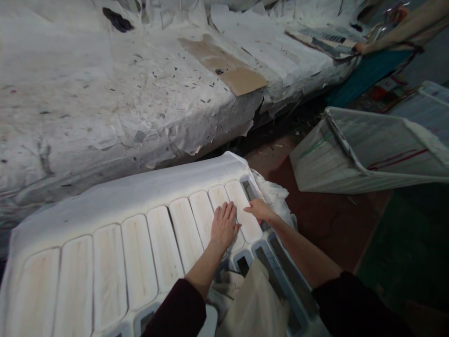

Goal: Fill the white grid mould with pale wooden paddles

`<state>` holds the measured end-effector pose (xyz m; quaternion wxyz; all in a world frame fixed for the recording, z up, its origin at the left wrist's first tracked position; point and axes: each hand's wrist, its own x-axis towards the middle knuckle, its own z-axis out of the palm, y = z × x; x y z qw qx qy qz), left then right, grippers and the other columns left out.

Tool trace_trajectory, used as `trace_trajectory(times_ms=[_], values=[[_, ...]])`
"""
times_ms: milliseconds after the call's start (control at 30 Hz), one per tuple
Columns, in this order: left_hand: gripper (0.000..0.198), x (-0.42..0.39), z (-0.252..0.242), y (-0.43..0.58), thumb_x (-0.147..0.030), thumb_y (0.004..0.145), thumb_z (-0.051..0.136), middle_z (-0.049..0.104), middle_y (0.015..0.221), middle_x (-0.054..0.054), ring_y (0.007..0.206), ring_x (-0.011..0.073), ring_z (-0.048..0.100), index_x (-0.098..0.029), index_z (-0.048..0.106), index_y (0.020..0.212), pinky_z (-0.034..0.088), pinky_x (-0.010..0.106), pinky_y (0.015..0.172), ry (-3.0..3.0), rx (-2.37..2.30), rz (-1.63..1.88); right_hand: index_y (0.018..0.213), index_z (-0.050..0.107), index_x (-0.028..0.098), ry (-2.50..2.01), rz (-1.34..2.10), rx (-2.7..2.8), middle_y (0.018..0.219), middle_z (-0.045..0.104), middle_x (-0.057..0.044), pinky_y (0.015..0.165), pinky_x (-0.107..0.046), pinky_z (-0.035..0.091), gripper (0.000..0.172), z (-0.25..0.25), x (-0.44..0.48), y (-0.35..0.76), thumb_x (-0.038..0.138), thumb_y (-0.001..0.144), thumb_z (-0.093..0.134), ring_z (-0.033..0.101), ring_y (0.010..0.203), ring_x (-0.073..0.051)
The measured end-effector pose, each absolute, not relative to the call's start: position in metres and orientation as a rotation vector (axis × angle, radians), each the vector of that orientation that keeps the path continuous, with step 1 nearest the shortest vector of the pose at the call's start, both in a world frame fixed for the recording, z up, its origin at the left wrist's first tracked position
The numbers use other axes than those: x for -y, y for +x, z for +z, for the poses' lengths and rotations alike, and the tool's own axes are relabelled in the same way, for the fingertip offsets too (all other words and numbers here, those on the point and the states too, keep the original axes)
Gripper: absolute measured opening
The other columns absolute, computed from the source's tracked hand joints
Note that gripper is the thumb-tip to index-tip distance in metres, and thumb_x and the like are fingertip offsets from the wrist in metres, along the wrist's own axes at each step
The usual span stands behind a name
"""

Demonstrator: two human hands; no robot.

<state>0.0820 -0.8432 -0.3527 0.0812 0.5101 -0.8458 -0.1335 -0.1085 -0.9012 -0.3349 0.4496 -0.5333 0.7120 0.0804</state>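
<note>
Long white panels with rounded ends point(138, 262) lie side by side in a row on a white-covered frame point(168, 180). My left hand point(224, 227) lies flat near the right end of the row, fingers stretched forward. Its thumb side reaches the last panel point(249, 229) on the right. My right hand point(262, 210) grips that panel's right edge, thumb on top and fingers curled down over the side, partly hidden. Just beyond this edge a narrow dark slot point(248, 188) shows. Nearer to me are grey-rimmed open slots point(280, 267) and a draped beige cloth point(259, 299).
A long bench point(115, 89) covered in worn white sheeting runs behind, with dark scraps and a brown cardboard sheet point(235, 68). At right stands a big white bin point(312, 154). Another person's arm point(396, 35) reaches over a flat sheet point(322, 37) at the far right.
</note>
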Motion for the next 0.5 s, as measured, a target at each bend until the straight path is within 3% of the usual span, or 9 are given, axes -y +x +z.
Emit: trace_trajectory(times_ms=[267,500], values=[[0.07,0.8425,-0.3544,0.0855,-0.048,0.088,0.06,0.028,0.156,0.004,0.141,0.0263,0.024,-0.018,0.034,0.146,0.024,0.05,0.115,1.512,2.526,-0.407,0.092,0.064,0.013,-1.16,0.141,-1.666,0.061,0.061,0.005,0.05,-0.023,0.053,0.035,-0.3444,0.8972,-0.1174,0.045,0.096,0.049,0.06,0.05,-0.009],[0.067,0.8434,-0.3568,0.0873,-0.049,0.088,0.061,0.027,0.157,0.005,0.142,0.0273,0.024,-0.022,0.037,0.145,0.027,0.051,0.114,1.507,2.543,-0.393,0.088,0.067,0.013,-1.293,0.21,-1.729,0.064,0.067,0.0,0.051,-0.025,0.053,0.044,-0.3375,0.8974,-0.1129,0.053,0.094,0.048,0.063,0.051,-0.011]])
